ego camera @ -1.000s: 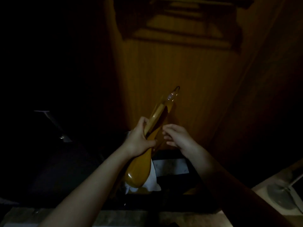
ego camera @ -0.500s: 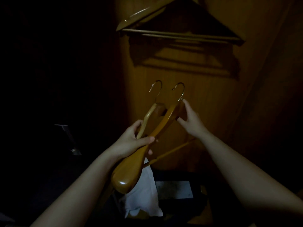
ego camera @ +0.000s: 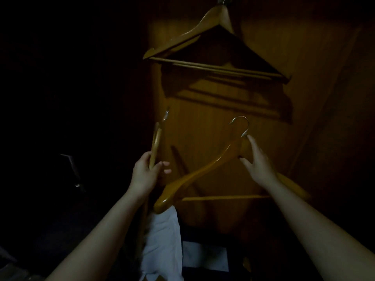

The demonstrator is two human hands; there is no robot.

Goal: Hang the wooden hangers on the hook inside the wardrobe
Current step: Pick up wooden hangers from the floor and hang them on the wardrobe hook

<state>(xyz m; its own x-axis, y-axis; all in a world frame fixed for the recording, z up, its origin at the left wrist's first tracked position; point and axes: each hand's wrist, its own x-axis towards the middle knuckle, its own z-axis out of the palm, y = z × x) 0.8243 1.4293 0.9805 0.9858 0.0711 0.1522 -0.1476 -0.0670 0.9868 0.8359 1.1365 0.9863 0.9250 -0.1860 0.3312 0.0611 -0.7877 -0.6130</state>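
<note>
Two grips, one hanger apiece.
The right hand (ego camera: 257, 159) is pinched on the neck of a glossy honey-brown wooden hanger (ego camera: 203, 169) beneath its steel hook (ego camera: 242, 124); at nine o'clock, the left hand (ego camera: 146, 171) is wrapped round a second, edge-on hanger (ego camera: 155, 145). Both are judged rigid, light and slick; the neck is best gripped.

Our two bare forearms rise from the lower corners of the view and lean toward each other, the hands kept well apart. Our left hand (ego camera: 145, 172) is held upright, back toward us, its fingers curled round the lower limb of the left wooden hanger (ego camera: 155, 141), fingertips showing on the right. Our right hand (ego camera: 258, 162) sits higher, fingers long and spread, pinching the neck of the right wooden hanger (ego camera: 203, 171) between thumb and forefinger.
</note>
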